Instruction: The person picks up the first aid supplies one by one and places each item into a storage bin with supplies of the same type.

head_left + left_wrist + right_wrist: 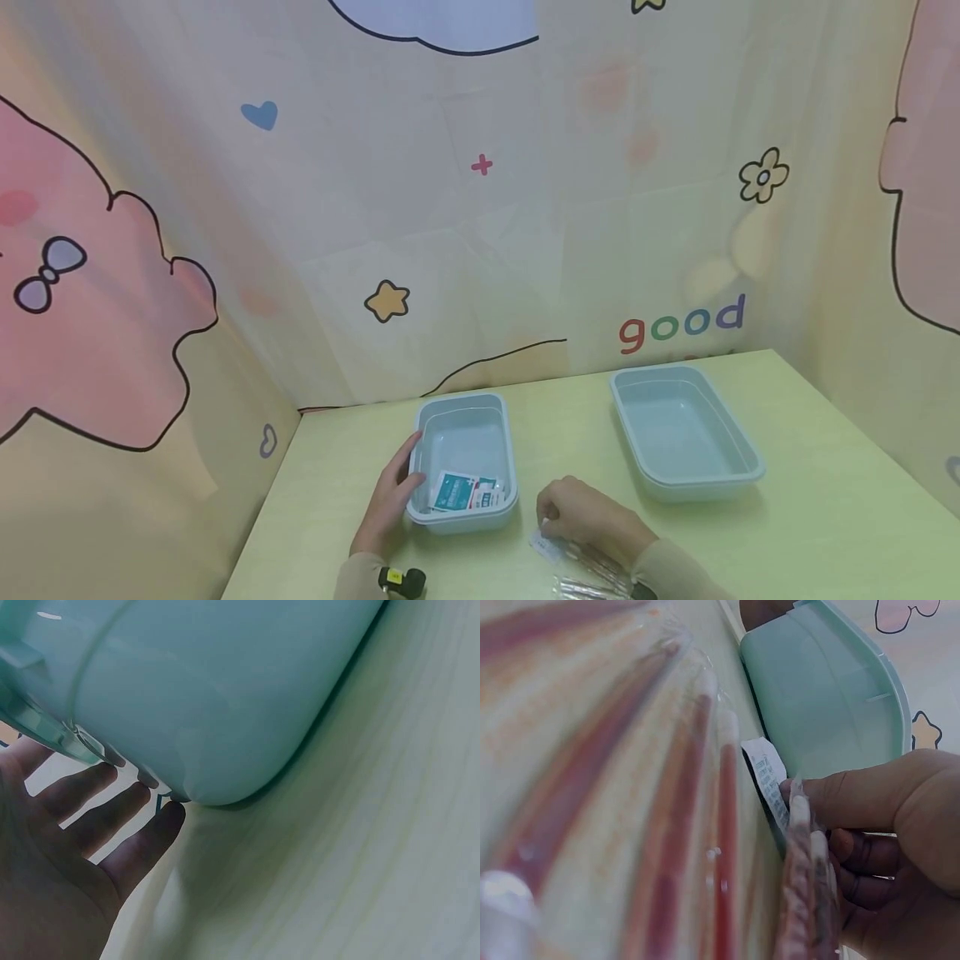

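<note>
In the head view we see the lower picture edge cut through the loose clear plastic packets of reddish-brown sticks, and the right forearm partly covers them, so we cannot count them. In the right wrist view the nearest sticks run out of the frame, blurred by closeness. We find a white printed label beside the right thumb, its small lettering too fine for us to read, and we cannot tell whether it belongs to the pack being held. That held pack, a crinkled clear plastic sleeve of dark reddish sticks with white tips, is at the near side of the pale yellow-green counter, to the right of a light blue-green rectangular plastic basin. Inside this basin, toward its near end, we make out a flat teal-and-white packet beside a smaller white packet with red and teal print, the two overlapping. A second light blue-green plastic basin sits farther back on the right. The right hand is bent palm-inward, pinching the sleeve near its white-tipped end between thumb and fingers. The left hand rests against the left side of the first basin, thumb at the rim, fingers spread with their tips touching the outer wall.
</note>
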A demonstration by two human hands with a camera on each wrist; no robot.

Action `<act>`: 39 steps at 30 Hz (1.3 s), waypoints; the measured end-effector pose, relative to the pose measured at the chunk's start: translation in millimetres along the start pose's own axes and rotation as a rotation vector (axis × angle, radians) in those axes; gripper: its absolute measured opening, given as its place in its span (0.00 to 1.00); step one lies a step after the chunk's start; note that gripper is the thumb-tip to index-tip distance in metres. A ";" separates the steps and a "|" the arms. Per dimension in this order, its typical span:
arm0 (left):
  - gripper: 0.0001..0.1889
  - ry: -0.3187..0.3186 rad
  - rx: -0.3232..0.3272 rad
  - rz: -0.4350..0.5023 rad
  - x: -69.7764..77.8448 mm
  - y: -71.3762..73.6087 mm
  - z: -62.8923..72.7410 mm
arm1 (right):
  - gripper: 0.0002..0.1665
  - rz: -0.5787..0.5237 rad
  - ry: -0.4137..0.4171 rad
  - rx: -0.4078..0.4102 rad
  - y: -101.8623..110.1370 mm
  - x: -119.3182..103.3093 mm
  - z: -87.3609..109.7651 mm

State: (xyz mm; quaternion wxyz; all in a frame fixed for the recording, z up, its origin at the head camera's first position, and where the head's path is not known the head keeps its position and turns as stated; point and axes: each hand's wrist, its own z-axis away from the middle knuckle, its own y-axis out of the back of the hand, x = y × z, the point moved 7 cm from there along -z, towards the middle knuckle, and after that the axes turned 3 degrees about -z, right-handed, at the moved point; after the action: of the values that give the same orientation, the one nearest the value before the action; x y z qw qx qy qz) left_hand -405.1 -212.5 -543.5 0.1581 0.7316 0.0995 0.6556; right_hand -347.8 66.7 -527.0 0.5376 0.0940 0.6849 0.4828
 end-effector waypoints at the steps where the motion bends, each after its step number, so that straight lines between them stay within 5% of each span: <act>1: 0.34 0.001 0.000 -0.002 -0.2 -0.1 -0.3 | 0.05 -0.006 0.000 0.001 0.2 0.3 -0.1; 24: 0.35 -0.005 0.001 -0.010 2.6 -0.3 0.7 | 0.03 -0.080 0.030 0.064 3.6 5.8 1.6; 39: 0.34 0.007 0.002 0.007 -0.3 -0.4 -1.8 | 0.02 -0.023 0.044 0.130 21.0 0.2 0.6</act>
State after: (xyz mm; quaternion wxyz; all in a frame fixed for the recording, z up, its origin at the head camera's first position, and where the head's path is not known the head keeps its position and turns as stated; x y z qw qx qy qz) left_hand -407.0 -212.1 -543.8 0.1545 0.7297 0.0980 0.6588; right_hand -355.6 78.0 -511.0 0.5207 0.1103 0.7274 0.4331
